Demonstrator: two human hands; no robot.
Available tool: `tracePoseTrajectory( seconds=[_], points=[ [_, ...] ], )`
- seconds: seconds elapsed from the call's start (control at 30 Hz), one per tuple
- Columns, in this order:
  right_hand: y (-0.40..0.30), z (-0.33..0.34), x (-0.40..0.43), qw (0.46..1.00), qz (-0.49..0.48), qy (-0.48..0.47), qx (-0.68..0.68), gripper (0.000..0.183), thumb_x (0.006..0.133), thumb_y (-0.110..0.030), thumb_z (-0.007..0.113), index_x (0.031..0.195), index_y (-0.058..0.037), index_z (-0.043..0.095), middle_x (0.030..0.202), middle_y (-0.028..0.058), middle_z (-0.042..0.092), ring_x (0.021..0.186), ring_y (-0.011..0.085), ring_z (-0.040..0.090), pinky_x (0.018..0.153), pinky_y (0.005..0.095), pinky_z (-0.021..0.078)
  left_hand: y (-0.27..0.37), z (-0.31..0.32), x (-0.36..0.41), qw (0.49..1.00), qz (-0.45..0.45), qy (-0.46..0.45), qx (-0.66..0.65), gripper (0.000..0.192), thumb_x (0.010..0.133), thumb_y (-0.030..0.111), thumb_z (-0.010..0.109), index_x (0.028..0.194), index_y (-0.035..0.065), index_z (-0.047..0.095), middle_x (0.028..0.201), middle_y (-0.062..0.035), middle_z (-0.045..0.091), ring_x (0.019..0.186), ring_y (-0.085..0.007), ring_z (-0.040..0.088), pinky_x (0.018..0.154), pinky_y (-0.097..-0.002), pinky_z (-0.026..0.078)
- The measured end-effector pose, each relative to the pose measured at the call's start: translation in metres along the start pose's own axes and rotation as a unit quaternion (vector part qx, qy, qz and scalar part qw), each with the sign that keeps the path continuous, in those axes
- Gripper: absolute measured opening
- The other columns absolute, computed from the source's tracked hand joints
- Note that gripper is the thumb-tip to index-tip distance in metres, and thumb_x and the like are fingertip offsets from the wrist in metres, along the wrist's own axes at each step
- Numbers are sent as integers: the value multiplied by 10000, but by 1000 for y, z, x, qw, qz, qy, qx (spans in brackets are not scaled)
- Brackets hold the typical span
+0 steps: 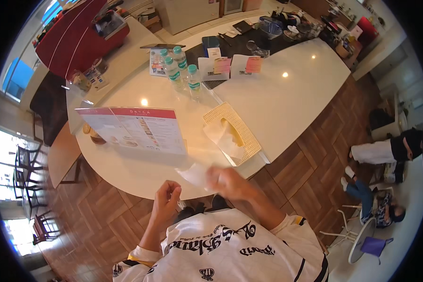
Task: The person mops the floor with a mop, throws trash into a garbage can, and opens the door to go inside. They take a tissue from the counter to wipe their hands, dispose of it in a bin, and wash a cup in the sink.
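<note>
In the head view my right hand [227, 181] pinches a white tissue [194, 175] above the counter's near edge; both hand and tissue are a little blurred. My left hand [167, 197] is raised at the counter's rim, its fingers curled in, with nothing visible in it. Just beyond the right hand lies a woven cream tissue box [250, 141], another tissue [225, 135] sticking out of its slot. A printed menu [144, 130] with a pink top band stands in a clear holder ahead of the left hand. Behind the menu is a small jar [96, 137], partly hidden.
Several water bottles with teal caps [174, 70] stand on the white counter [296, 95]. Beside them are two white holders with pink notes [246, 67]. A glass [259, 48] lies on a dark mat. Two people [381, 208] are at the right, near a round table [359, 243].
</note>
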State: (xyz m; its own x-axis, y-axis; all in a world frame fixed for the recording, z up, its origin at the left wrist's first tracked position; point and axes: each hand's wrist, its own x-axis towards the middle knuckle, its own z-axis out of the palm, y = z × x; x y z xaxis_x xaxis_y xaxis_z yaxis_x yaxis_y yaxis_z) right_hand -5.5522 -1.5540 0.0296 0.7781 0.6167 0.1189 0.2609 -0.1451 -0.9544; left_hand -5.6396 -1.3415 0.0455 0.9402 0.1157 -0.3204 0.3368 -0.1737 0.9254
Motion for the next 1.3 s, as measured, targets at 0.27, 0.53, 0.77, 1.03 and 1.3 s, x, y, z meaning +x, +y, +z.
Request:
tracePoseTrajectory(
  seconds=[0.27, 0.53, 0.77, 1.03, 1.3],
  points=[
    [63, -37, 52, 861, 150, 98, -477, 226, 671, -149, 614, 869, -56, 559, 657, 115, 558, 617, 312, 558, 551, 406, 436, 20, 14, 15, 999, 29, 15, 38, 124, 826, 135, 509, 836, 12, 503, 677, 12, 488, 608, -55, 461, 533, -192, 390],
    [-93, 39, 36, 969, -118, -117, -184, 233, 654, -3, 568, 885, -12, 597, 1001, 160, 526, 860, 271, 533, 736, 336, 423, 32, -32, -31, 929, 280, 173, 172, 618, 688, 124, 669, 1202, 47, 335, 1049, -140, 511, 916, -279, 523, 828, -341, 406],
    [-215, 154, 43, 947, -26, -270, 170, 210, 768, -24, 535, 965, 44, 557, 847, 101, 600, 781, 125, 554, 675, 232, 417, 28, -162, -180, 946, 313, 76, -22, 150, 754, 121, 590, 858, 16, 565, 1050, -154, 493, 960, -235, 507, 788, -299, 401],
    [-398, 342, 5, 678, 62, -500, 535, 259, 786, -146, 549, 932, 69, 548, 937, 250, 565, 866, 320, 578, 762, 402, 459, 17, -242, -392, 762, 533, 319, -183, 274, 814, 154, 501, 981, -61, 470, 830, -159, 542, 790, -226, 565, 707, -307, 451],
    [-403, 398, -28, 635, -157, -520, 549, 249, 796, -146, 536, 929, 64, 550, 942, 226, 567, 857, 307, 575, 747, 388, 452, -9, -286, -467, 732, 614, 207, -211, 314, 810, 196, 504, 1030, -20, 442, 909, -152, 497, 855, -235, 522, 744, -349, 409]
  ],
)
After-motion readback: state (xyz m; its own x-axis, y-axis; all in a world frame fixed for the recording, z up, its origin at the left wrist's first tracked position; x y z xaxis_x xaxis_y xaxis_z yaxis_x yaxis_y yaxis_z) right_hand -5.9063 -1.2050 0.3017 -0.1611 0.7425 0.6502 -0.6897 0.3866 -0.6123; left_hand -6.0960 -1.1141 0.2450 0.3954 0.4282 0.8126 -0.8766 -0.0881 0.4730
